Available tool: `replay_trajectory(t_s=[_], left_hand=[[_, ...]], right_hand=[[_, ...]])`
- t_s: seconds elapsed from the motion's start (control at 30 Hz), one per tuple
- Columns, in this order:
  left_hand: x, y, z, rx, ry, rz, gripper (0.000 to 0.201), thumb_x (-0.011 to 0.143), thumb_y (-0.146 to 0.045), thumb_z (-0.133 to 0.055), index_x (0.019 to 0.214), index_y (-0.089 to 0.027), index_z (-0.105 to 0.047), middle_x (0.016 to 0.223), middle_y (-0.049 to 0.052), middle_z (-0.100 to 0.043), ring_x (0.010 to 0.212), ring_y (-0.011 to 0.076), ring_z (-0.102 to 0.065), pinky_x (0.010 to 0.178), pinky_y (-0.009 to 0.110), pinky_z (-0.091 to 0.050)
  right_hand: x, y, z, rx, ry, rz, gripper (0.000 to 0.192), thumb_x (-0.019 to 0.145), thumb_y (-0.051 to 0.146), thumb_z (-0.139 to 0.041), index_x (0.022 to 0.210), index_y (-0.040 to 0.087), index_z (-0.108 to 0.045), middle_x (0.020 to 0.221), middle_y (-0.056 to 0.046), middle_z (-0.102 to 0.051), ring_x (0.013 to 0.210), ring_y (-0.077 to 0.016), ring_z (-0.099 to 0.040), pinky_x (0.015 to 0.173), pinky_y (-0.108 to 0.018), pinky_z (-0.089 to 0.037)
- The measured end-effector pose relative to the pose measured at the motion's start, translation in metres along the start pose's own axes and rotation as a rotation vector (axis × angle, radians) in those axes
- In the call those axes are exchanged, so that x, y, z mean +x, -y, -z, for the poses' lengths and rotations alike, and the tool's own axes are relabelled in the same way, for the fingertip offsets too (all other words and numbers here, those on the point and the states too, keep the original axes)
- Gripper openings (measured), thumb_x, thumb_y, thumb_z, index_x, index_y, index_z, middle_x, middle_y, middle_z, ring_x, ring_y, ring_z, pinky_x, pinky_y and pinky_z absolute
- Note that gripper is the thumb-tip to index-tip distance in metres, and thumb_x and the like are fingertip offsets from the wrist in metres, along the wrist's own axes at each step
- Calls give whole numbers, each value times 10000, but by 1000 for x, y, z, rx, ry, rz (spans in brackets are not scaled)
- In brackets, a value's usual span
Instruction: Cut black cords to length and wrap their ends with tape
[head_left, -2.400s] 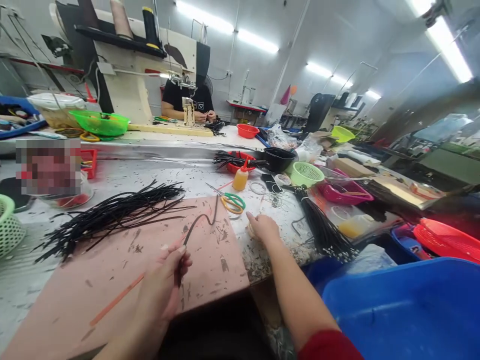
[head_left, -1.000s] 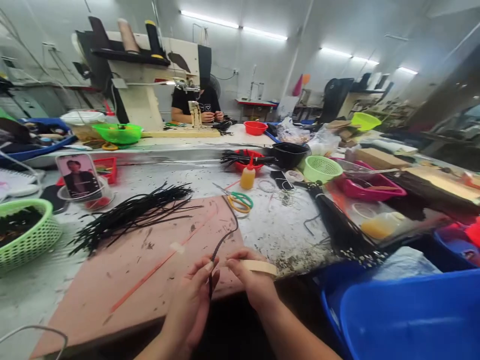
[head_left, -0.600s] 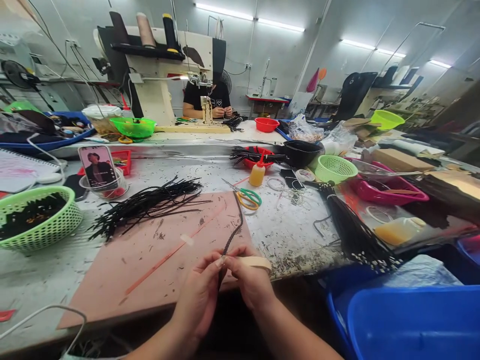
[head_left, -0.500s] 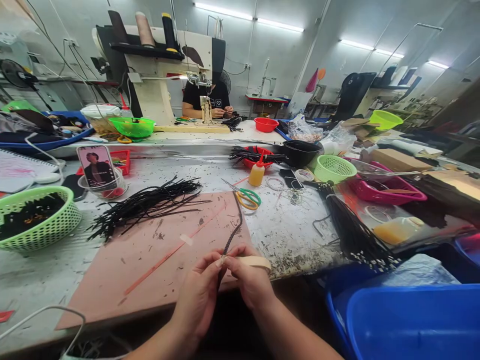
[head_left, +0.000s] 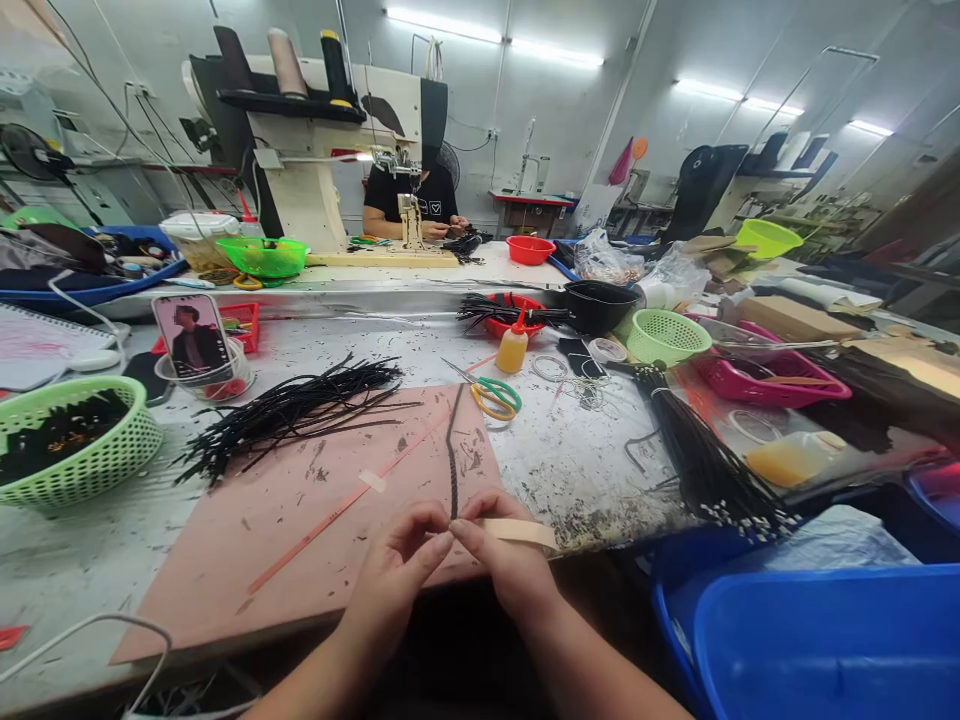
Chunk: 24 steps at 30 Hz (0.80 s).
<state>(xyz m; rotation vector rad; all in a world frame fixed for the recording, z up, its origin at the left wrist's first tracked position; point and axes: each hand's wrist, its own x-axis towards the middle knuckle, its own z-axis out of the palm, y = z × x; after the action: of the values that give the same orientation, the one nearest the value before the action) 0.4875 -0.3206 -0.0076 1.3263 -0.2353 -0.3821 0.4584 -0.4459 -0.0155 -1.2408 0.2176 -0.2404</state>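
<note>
The mat (head_left: 285,540) lies on the table (head_left: 600,470) at its near edge. Both hands meet over the mat's near right corner, the left hand (head_left: 397,580) beside the right hand (head_left: 510,570), with a cord (head_left: 451,450) running from them away across the mat. A cord pile (head_left: 292,410) lies on the mat's far left corner. Scissors (head_left: 491,395) lie just beyond the far right corner, a bottle (head_left: 514,350) behind them. A basket (head_left: 75,450) stands left of the mat; a bundle (head_left: 697,460) lies to its right. A tub (head_left: 825,640) sits below the table at right.

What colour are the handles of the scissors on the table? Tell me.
The scissors have one green handle and one yellow, seen in the head view, just past the pink mat.
</note>
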Motion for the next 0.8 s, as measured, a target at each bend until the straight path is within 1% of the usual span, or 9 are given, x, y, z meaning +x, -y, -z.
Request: replay_trajectory(t_s=[0.1,0.2,0.3,0.37,0.47,0.53,0.63,0.7,0.8], left_hand=[[-1,-7,-2,-86,-16,126,116,646,-273,-682,623,-192,-602,631,-28,-503,627,113,-442,617,217,-370],[-1,-13,-4,-220,37,248,168,629,-294,-702,602,-173,-589,577,-34,-501,569,89,-421,576,200,-359],[0,-17,-7,-327,60,305,199,582,-277,-742,599,-170,-575,553,-40,-526,521,69,-429,533,183,-349],[0,-18,-9,-376,46,334,233,539,-274,-769,609,-172,-571,537,-49,-526,480,57,-418,482,172,-323],[-1,-18,-10,-363,34,373,241,535,-295,-768,585,-159,-576,481,-56,-497,436,45,-390,444,168,-290],[-1,-17,-9,-314,24,368,237,545,-314,-758,571,-151,-588,459,-51,-498,430,47,-392,448,175,-297],[-2,-16,-6,-219,12,315,226,529,-314,-764,600,-155,-620,490,-33,-546,456,70,-437,475,196,-330],[-2,-17,-5,-170,20,296,208,542,-304,-756,615,-156,-629,508,-22,-564,476,85,-463,495,208,-348],[-5,-19,-6,-195,48,331,185,584,-303,-722,592,-150,-617,514,-17,-560,462,79,-455,490,208,-346]], right_hand=[[1,4,3,-93,30,87,161,582,267,-712,666,199,-592,617,27,-555,581,-121,-504,563,-249,-420],[4,7,7,-162,143,180,147,622,268,-689,750,213,-644,721,0,-577,679,-146,-540,636,-272,-446],[5,10,10,-192,270,219,106,676,290,-654,754,223,-680,781,-17,-568,762,-160,-550,700,-282,-450],[5,11,10,-177,307,217,117,689,297,-648,776,230,-686,801,-18,-568,784,-161,-550,717,-282,-447],[4,13,8,-162,311,206,78,701,275,-632,746,218,-663,772,-9,-565,744,-152,-545,683,-272,-442],[3,16,6,-188,298,202,43,706,247,-616,698,208,-634,717,2,-545,701,-145,-533,647,-264,-434],[1,22,5,-298,255,235,53,704,207,-598,652,199,-602,679,6,-529,683,-142,-523,636,-259,-425],[1,24,6,-378,239,249,47,706,195,-590,660,198,-599,672,6,-543,666,-139,-525,626,-256,-423],[4,26,11,-453,279,289,54,696,163,-578,667,201,-602,648,11,-566,627,-133,-531,614,-251,-420]])
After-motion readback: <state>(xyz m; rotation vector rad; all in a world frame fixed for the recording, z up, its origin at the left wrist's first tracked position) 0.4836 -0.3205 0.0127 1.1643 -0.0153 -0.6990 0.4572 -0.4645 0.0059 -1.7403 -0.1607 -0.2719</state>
